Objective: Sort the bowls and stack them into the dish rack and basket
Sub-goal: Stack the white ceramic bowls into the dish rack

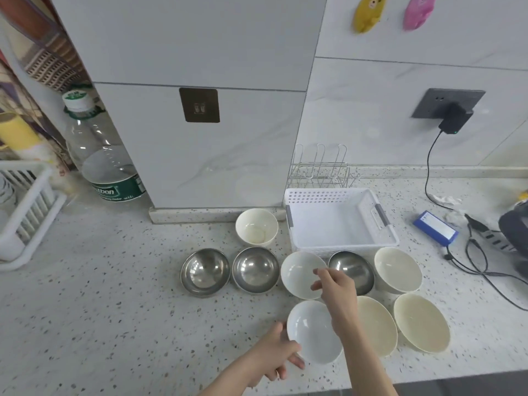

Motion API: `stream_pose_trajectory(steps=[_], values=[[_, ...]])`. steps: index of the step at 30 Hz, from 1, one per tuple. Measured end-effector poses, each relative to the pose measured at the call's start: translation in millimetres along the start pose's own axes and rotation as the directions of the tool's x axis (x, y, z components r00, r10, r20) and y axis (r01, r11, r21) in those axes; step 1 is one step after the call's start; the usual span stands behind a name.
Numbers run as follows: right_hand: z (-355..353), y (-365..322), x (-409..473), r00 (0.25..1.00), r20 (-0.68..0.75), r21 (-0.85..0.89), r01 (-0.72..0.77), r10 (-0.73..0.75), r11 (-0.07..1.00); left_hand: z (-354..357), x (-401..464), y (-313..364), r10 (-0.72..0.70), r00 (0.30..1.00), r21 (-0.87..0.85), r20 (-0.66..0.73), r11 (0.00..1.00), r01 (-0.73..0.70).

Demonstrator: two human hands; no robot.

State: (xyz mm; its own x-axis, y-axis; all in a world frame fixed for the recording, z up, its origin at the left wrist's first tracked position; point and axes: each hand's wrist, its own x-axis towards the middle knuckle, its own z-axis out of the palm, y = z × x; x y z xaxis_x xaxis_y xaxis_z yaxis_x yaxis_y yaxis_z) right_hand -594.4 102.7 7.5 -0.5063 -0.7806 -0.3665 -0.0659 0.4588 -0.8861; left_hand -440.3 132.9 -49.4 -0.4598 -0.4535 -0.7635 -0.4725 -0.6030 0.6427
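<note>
- The left hand (278, 357) grasps the near-left rim of a white bowl (313, 331), thumb on the rim and fingers curled beneath it, at the front edge of a speckled countertop (114, 295).
- The right hand (334, 287) reaches across that bowl from the right, forearm passing over its right rim, and pinches the right rim of a second white bowl (301, 274) just beyond.
- To the right of the right forearm sit two cream bowls (420, 321), the nearer one partly hidden behind the arm.
- Directly behind the right hand lies a steel bowl (354, 268); a third cream bowl (397, 269) stands to its right.
- Left of the right hand, two more steel bowls (255, 268) sit side by side.
- Beyond those, a small cream bowl (256, 226) rests against a tiled pillar (217, 155).
- Beyond the right hand, a white plastic basket (297, 201) sits behind the row of bowls; a wire dish rack (321, 172) stands behind it at the wall.
- Far left of the left hand are a large water bottle (105, 155) and a white slatted tray (28, 212); far right, a blue box (435, 227) and black cables (428, 172).
</note>
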Motion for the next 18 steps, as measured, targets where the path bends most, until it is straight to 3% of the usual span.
stream_pose_trajectory(steps=[10,18], values=[[-12,16,-1,0.997,0.021,0.041,-0.077,0.077,0.996,4,8,-6,0.021,1.0,-0.109,-0.004,0.994,-0.021],[-28,26,-3,0.998,-0.004,0.054,-0.068,0.068,0.996,-14,1,-18,0.085,0.992,-0.167,-0.092,0.981,-0.1]])
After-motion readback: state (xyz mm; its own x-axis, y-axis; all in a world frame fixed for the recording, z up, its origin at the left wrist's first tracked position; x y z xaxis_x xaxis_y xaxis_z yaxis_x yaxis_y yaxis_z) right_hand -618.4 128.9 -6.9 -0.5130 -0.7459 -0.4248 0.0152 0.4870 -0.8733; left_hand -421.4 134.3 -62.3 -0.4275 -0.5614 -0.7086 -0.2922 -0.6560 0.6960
